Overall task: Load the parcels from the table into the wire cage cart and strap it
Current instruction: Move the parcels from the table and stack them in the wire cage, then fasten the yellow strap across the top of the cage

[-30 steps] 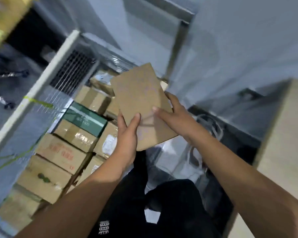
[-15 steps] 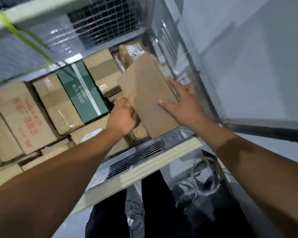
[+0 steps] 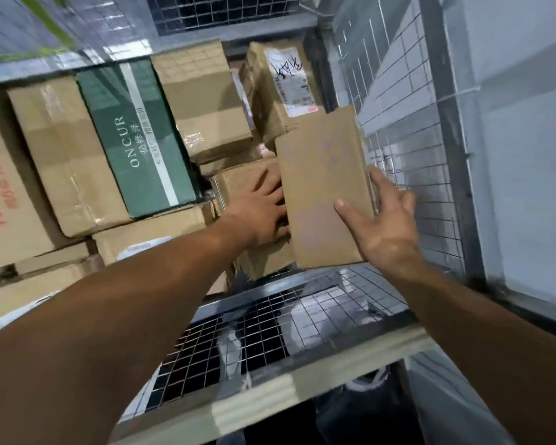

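Parcel (image 3: 325, 187), flat brown cardboard, lies atop boxes (image 3: 203, 101) in the near right corner of the cart (image 3: 302, 382), against its wire side. It looks light and stiff, best held by its long edges. Left hand (image 3: 260, 210) fingers lie straight along its left edge, tips hidden. Right hand (image 3: 382, 226) is spread, thumb resting on top. Pale wall (image 3: 527, 155) stands close.
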A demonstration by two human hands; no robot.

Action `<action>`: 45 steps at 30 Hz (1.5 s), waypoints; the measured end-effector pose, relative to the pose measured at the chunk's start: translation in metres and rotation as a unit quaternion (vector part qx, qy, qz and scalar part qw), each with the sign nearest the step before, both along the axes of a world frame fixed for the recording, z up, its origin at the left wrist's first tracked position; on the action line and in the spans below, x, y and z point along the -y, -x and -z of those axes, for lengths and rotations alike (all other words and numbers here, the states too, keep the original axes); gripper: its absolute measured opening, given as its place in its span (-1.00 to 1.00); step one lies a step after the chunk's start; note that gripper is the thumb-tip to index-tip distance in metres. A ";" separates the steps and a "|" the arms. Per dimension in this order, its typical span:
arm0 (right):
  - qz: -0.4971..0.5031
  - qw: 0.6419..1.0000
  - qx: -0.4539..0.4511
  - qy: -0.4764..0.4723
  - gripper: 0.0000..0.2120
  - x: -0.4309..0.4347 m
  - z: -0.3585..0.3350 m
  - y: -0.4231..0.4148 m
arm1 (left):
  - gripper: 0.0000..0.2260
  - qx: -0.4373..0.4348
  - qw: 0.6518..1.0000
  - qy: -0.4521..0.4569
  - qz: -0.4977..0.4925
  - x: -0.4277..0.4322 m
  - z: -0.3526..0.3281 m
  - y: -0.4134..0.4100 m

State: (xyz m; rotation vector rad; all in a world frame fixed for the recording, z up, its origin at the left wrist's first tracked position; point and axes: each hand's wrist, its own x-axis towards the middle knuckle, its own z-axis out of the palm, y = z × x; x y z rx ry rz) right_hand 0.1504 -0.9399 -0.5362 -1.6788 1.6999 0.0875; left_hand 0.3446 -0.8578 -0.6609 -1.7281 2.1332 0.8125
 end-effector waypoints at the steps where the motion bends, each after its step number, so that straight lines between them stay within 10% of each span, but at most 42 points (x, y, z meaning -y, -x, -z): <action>1: -0.005 1.000 0.004 -0.004 -0.22 0.000 0.002 0.001 | -0.38 0.006 1.000 0.011 0.004 -0.003 0.002 -0.002; 12: -0.091 0.994 0.010 -0.055 -0.06 0.020 0.047 -0.006 | -0.23 -0.058 0.992 0.113 0.007 -0.046 0.014 -0.053; 17: -0.237 0.956 -0.169 -0.047 0.24 0.016 0.076 -0.001 | -0.24 -0.095 0.985 0.138 -0.033 -0.050 0.018 -0.045; 25: -0.351 0.901 -0.254 -0.009 0.11 0.015 0.068 -0.026 | -0.33 -0.118 0.976 0.104 -0.152 -0.057 -0.017 -0.046; 31: -0.324 0.941 0.022 0.094 -0.20 -0.007 -0.024 -0.144 | -0.48 -0.081 0.877 0.276 -0.384 -0.097 -0.123 -0.103; 37: -0.374 0.866 0.265 0.202 -0.44 -0.012 -0.110 -0.329 | -0.65 0.026 0.734 0.439 -0.518 -0.113 -0.210 -0.208; 41: -0.400 0.853 0.230 0.244 -0.44 0.011 -0.125 -0.438 | -0.65 0.094 0.665 0.461 -0.580 -0.097 -0.237 -0.291; 45: -0.553 0.793 0.009 0.254 -0.39 0.007 -0.093 -0.467 | -0.63 0.129 0.630 0.408 -0.648 -0.114 -0.234 -0.353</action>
